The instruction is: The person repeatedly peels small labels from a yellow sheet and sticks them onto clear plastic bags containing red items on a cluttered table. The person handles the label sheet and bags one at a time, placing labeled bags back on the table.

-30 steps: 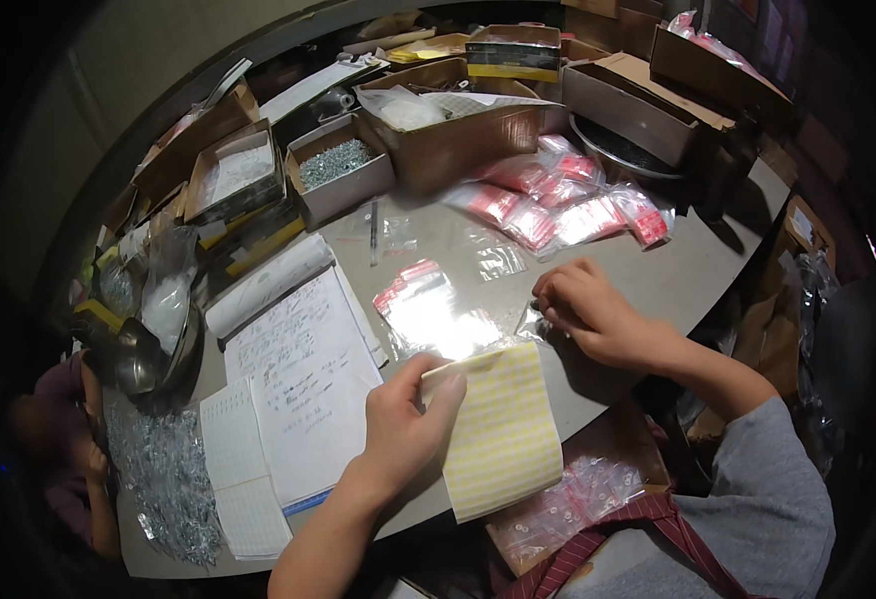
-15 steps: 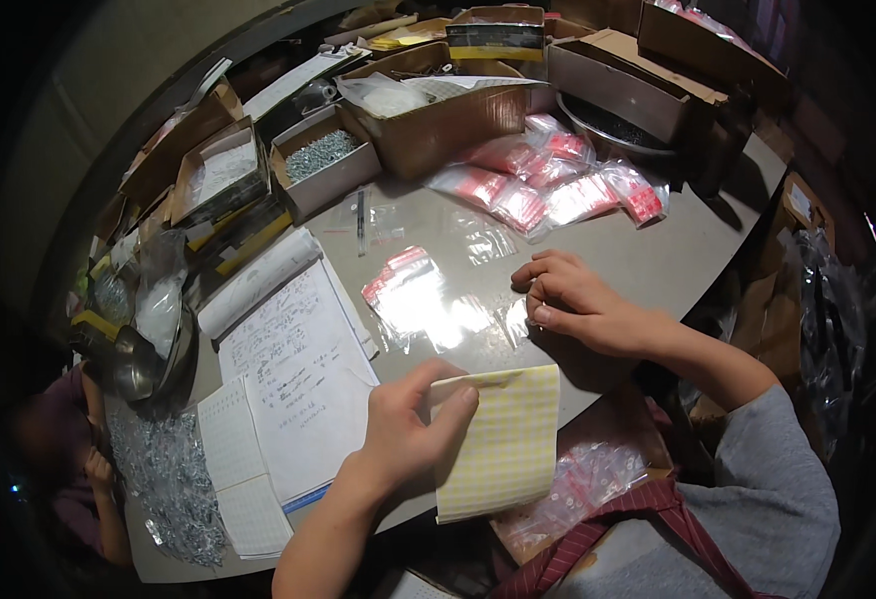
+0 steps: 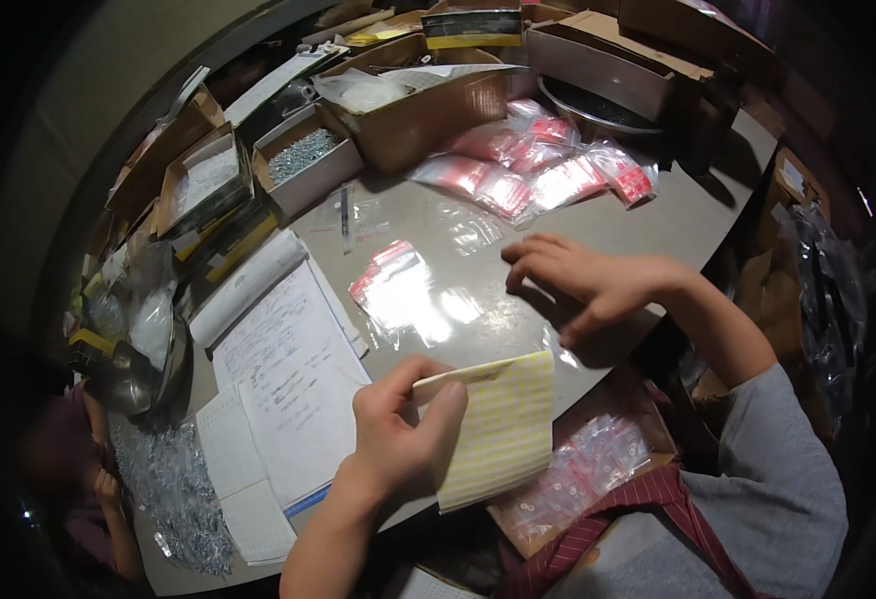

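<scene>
My left hand (image 3: 403,424) grips a yellow-and-white checked paper pad (image 3: 498,429), thumb across its front, above the table's near edge. Farther right, my right hand (image 3: 598,285) is open over the table, its fingers stretched left and its thumb spread apart, holding nothing. Just by that thumb lies a small clear plastic bag (image 3: 559,351), partly lit by glare; whether the thumb touches it I cannot tell. Between the hands and the back of the table, a cluster of small red-edged clear bags (image 3: 394,290) lies flat in strong glare.
An open notebook (image 3: 283,369) lies left, beside a heap of bagged metal parts (image 3: 173,499). Larger bags with red (image 3: 558,170) sit at the back, before cardboard boxes (image 3: 418,110). A box of bagged washers (image 3: 588,474) is at my lap. Another person's hand (image 3: 106,489) shows far left.
My right hand has opened, its thumb swinging away from the curled fingers toward the near edge. The small clear bag has shifted nearer to me. The left hand keeps its grip on the pad.
</scene>
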Tool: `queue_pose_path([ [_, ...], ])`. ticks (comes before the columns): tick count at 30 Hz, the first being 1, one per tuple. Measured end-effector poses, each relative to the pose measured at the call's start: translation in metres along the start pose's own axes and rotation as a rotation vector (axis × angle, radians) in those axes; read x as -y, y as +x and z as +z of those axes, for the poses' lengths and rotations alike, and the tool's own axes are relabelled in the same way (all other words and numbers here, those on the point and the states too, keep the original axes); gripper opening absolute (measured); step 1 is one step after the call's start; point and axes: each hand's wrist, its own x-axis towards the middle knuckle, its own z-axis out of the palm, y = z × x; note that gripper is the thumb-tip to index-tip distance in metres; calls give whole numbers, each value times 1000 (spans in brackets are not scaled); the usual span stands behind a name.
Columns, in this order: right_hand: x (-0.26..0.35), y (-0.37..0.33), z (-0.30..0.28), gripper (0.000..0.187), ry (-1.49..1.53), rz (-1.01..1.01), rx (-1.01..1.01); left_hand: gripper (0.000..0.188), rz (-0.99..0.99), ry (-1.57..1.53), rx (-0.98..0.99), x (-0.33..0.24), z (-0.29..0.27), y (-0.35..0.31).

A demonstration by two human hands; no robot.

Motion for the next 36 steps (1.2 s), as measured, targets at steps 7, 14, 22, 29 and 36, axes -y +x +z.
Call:
queue_pose_path([
  [7, 32, -25, -1, 43, 675, 51, -20, 14, 112, 1, 108, 1, -2, 0],
  [14, 32, -20, 24, 27, 552, 21, -193, 21, 218, -1, 158, 1, -6, 7],
  [22, 42, -52, 27, 30, 972, 152, 8, 31, 292, -36, 258, 1, -9, 7],
  [29, 69, -18, 24, 50, 596, -62, 108, 33, 330, 80, 190, -3, -6, 6],
  [36, 47, 6, 55, 52, 9, -279, -438, 39, 283, 165, 41, -3, -2, 9],
])
